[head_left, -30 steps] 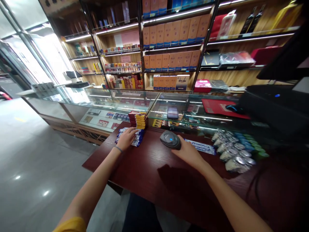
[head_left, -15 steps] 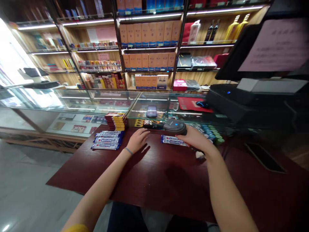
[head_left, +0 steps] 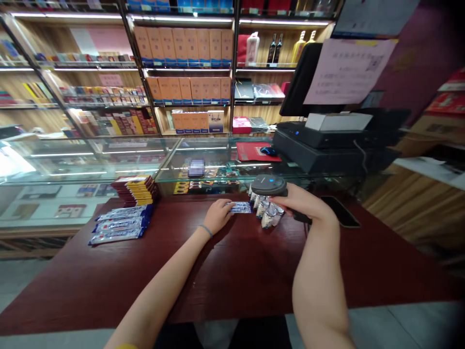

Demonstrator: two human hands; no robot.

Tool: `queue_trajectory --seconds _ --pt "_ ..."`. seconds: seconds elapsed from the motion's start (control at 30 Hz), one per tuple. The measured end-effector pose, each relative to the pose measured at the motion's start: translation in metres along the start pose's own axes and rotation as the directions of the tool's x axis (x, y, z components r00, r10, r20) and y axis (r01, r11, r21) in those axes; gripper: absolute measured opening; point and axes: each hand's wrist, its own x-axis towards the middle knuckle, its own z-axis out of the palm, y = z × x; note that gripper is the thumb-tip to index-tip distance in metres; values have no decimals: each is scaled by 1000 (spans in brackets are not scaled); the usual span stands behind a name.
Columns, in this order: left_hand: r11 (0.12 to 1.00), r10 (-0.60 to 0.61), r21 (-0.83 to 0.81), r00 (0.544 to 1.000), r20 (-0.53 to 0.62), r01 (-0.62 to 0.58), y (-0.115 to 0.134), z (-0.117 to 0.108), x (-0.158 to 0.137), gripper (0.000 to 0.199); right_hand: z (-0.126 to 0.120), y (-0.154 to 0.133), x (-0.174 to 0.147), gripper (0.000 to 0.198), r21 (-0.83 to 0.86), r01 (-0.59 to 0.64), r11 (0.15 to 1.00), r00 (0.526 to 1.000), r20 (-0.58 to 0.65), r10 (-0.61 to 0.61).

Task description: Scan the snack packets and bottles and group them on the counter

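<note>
My left hand (head_left: 219,216), with a thin blue band at the wrist, has its fingers closed over the left end of a silver-and-blue wrapped packet (head_left: 241,208) lying on the table. The fingers hide that end. My right hand (head_left: 304,200) grips a dark barcode scanner (head_left: 269,185) by its handle, the head held above the table and showing a blue light. Below and beside the scanner stand several small wrapped items (head_left: 269,216) in whitish, shiny packaging. More silver-and-blue packets (head_left: 119,226) lie in a pile at the left.
Stacked red and yellow boxes (head_left: 135,190) stand behind the left pile. A glass display case (head_left: 170,167) runs along the back. At the right are a dark phone-like slab (head_left: 340,211), a monitor (head_left: 302,80) with pink paper on it, and a mouse (head_left: 268,150) on a red mat.
The view has swung right. My left hand has moved onto the packet's left end and closed there. The scanner has shifted right, away from above the packet, still in my right hand.
</note>
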Motion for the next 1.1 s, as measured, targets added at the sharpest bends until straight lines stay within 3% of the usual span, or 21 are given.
queue_trajectory --seconds 0.1,0.3,0.57,0.67,0.77,0.83,0.93,1.0,1.1 --pt "999 -25 45 999 24 24 3 9 4 34 -8 7 -4 25 33 -49 998 995 84 46" --pt "990 -42 137 995 93 29 6 15 5 22 -11 14 -2 23 26 -49 998 999 21 49" --pt "988 -48 153 988 150 25 12 11 3 22 -6 5 1 19 -5 -19 1000 1000 -6 19" --pt "994 -98 63 992 83 93 12 1 0 24 -3 4 3 16 -4 -7 1000 1000 -30 7" --pt "955 -234 -201 970 -65 217 5 -16 -6 26 4 4 9 17 18 15 1000 999 -44 -14" --pt "828 -402 -460 911 -91 320 -2 -30 -13 27 10 3 14 17 34 31 999 998 -48 -30" --pt "434 -617 -791 782 88 431 -13 -52 -29 31 22 -3 21 19 47 31 998 999 -46 -29" --pt "196 -655 -878 725 215 438 -20 -66 -44 36 31 -10 25 24 50 25 998 999 -40 -23" --pt "0 -677 -912 672 302 410 -32 -83 -66 36 48 -23 30 39 17 33 999 999 -31 -33"
